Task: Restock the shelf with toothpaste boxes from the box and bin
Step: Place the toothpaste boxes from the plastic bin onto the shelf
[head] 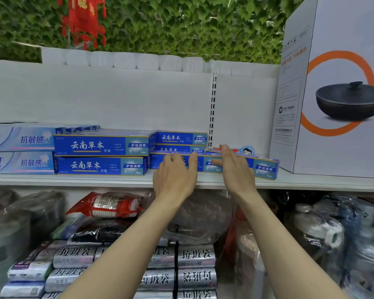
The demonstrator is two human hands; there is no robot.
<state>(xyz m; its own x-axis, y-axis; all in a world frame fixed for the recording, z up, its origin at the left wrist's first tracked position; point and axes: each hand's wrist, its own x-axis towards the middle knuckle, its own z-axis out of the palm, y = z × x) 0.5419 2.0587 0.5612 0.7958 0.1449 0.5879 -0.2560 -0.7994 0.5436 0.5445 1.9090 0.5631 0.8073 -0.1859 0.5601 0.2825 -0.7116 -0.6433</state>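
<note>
- The left hand (175, 176) reaches onto the white metal shelf (117, 180), its fingers (177, 158) slightly curved and laid over the top edge of a long blue cardboard toothpaste box (203, 164) lying at the shelf's front; the thumb points up against the box face. It presses on the box rather than closing round it.
- The right hand (233, 167) stands edge-on just beside it, fingers straight and held together, thumb stretched left across the same box front. It grips nothing.
- A second blue toothpaste box (266, 167) lies angled to the right of that hand, its far end near the large white carton printed with a dark lidded pan (337, 93).
- Behind the hands, two more blue boxes (179, 138) are stacked flat; left of them sits a two-high stack of blue toothpaste boxes (102, 155), several rows deep.
- Further left lie pale blue-and-white toothpaste boxes (20, 149), also stacked two high.
- A small red pack with a cartoon face tab (246, 151) shows behind the right hand.
- The lower shelf holds silver rolls of rubbish bags (195, 255) and plastic-wrapped goods (115, 205).
- Green artificial leaves (181, 24) and a red hanging ornament (83, 20) fill the top.
</note>
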